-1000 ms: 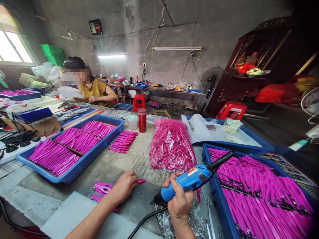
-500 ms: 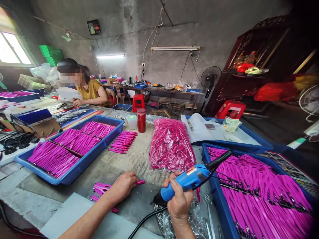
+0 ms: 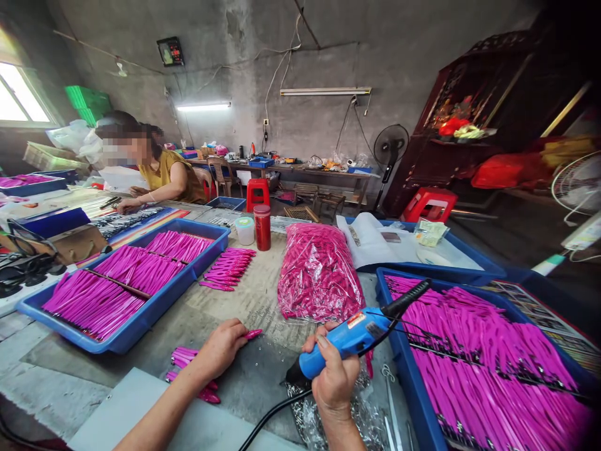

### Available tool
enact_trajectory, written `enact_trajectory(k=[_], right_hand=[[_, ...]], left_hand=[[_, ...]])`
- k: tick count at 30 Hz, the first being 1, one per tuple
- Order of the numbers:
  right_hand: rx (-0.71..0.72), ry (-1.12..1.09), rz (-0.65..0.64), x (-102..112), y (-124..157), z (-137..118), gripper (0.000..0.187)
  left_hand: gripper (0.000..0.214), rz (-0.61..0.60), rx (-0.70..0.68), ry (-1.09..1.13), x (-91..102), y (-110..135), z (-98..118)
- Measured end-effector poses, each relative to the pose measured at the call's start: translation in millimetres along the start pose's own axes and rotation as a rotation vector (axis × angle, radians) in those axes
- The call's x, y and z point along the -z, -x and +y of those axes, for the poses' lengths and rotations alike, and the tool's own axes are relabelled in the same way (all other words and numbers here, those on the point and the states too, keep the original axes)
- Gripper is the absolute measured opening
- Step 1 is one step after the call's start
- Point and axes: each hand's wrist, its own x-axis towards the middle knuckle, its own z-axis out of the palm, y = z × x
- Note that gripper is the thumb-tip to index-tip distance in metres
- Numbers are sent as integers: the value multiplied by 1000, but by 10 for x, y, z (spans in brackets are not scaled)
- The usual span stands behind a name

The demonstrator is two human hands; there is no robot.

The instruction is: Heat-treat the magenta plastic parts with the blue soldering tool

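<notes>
Worn grey bench (image 3: pixel 197 319); rough grey wall (image 3: pixel 263 69) far behind, tube lamp (image 3: pixel 203 107) glowing far left; blue tray (image 3: pixel 119 343) left, another blue tray (image 3: pixel 421 401) right, both pink-filled; left hand (image 3: pixel 224 352), near middle, closed on pink piece (image 3: pixel 253 334), one end covered by fingers; right hand (image 3: pixel 335 376) wrapped round blue power tool (image 3: pixel 347 344); shiny bits (image 3: pixel 305 423) beneath, hard to make out; near sheet (image 3: pixel 113 413) cut off; far-right cabinet (image 3: pixel 417 166) lost in shadow

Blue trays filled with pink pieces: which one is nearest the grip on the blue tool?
The tray at lower right, beside the right grip; the others stand in the picture's left half.
</notes>
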Motion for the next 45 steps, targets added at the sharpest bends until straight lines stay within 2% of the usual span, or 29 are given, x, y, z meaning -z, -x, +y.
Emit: enact_trajectory(k=[9,18,24,29,33,45], right_hand=[[-6,-7,-3,-10,-1,-4,38],[-4,-16,-1,-22,-4,-18,35],[-6,-5,-12,-21,1,-8,35],[-20,-15,-2,-5,-4,-4,38],[-38,-12,3,-11,-6,-2,40],[7,30,-31,-46,55,-41,34]], left_hand=[[23,-67,70,114,200,-42,14],[25,-121,90,135,232,-67,1],[25,-90,43,127,196,-66,-12],[28,5,-54,-57,46,-2,-12],[27,18,-86,-209,-83,40,-38],[24,-38,-42,-159,-81,20,15]])
